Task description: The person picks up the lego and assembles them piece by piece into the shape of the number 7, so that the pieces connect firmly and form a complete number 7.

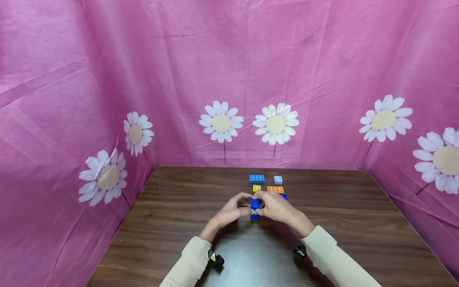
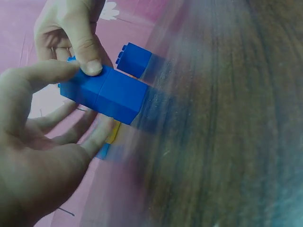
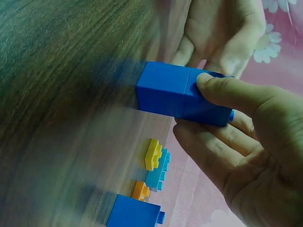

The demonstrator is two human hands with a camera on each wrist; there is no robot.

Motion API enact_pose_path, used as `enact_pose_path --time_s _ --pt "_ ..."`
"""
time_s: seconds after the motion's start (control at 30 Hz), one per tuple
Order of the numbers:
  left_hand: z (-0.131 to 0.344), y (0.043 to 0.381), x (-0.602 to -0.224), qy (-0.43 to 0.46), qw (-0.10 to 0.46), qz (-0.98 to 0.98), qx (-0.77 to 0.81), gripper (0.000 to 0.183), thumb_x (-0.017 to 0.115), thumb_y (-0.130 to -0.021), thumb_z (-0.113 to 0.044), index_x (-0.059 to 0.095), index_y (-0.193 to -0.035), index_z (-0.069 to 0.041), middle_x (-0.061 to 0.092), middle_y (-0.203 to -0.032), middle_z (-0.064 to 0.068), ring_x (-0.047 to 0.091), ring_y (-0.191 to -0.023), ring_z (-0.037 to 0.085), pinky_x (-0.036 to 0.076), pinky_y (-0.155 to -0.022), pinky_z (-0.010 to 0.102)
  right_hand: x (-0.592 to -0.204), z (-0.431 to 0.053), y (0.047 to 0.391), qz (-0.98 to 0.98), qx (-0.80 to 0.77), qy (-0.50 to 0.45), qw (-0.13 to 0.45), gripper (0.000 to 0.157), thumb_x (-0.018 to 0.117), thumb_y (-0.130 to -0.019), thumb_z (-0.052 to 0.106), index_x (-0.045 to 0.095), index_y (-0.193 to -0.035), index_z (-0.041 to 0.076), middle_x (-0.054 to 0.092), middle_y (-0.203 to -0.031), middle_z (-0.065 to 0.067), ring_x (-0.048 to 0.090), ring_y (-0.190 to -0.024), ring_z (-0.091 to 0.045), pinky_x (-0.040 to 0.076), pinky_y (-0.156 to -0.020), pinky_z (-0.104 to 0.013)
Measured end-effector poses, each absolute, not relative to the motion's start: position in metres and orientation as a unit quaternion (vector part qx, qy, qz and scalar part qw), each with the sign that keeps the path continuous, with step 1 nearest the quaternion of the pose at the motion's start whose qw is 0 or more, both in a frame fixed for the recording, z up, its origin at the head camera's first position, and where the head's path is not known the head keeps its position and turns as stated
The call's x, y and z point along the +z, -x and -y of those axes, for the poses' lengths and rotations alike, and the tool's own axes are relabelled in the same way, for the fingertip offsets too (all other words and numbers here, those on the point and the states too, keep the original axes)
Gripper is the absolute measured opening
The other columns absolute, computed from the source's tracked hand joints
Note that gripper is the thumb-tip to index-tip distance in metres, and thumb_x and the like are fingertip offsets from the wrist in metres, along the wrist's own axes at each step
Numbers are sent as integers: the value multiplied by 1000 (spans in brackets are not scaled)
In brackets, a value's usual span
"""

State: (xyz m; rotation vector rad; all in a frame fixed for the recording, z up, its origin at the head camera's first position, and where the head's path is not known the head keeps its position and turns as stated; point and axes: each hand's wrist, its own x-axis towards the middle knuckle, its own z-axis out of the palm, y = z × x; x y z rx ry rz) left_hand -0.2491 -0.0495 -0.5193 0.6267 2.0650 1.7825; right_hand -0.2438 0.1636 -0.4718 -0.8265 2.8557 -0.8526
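Observation:
Two dark blue toy bricks stand stacked upright on the table, the upper brick [image 1: 255,203] sitting flush on the lower brick [image 1: 255,217]. From the left, my left hand [image 1: 231,209] holds the stack with thumb and fingers on opposite sides. My right hand [image 1: 276,206] grips the upper brick from the right, its thumb [image 3: 227,87] pressed against the near face. In the left wrist view the seam [image 2: 100,89] between the bricks looks closed. Part of the upper brick's studs is hidden by fingers.
Beyond the hands lie a yellow brick [image 1: 256,187], an orange brick [image 1: 275,189], a light blue long brick [image 1: 256,178] and a pale blue small brick [image 1: 278,179]. Another dark blue brick [image 1: 284,196] is partly behind the right hand. A pink flowered cloth [image 1: 247,79] surrounds the wooden table [image 1: 172,207].

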Motion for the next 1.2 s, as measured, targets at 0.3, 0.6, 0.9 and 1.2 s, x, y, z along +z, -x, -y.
enact_pose_path --time_s 0.3,0.6,0.9,1.2 --pt "41 247 -525 -219 110 -690 681 46 79 -91 6 60 -133 4 62 -136 23 66 -126 32 56 -111 39 -477 -161 241 -921 -291 259 20 33 87 -90 16 69 -115 3 76 -102 -5 66 -85 -11 62 -75 -28" --pt "40 253 -529 -215 95 -699 675 48 82 -89 5 64 -133 0 69 -115 20 71 -117 32 61 -97 29 -480 -160 238 -923 -294 247 18 35 83 -94 11 67 -122 -2 77 -112 -15 77 -101 -26 66 -85 -40" --pt "39 253 -532 -213 92 -716 658 40 84 -89 -1 70 -127 -2 66 -115 11 69 -110 23 59 -92 24 -474 -186 238 -919 -308 243 31 47 81 -92 3 64 -135 -5 76 -123 -19 77 -104 -27 64 -90 -44" --pt "41 254 -531 -214 105 -716 656 33 84 -90 -3 72 -122 -3 74 -121 21 72 -110 26 60 -89 24 -464 -227 249 -923 -316 217 -45 21 75 -98 4 75 -119 5 81 -106 -7 77 -102 -25 63 -89 -49"
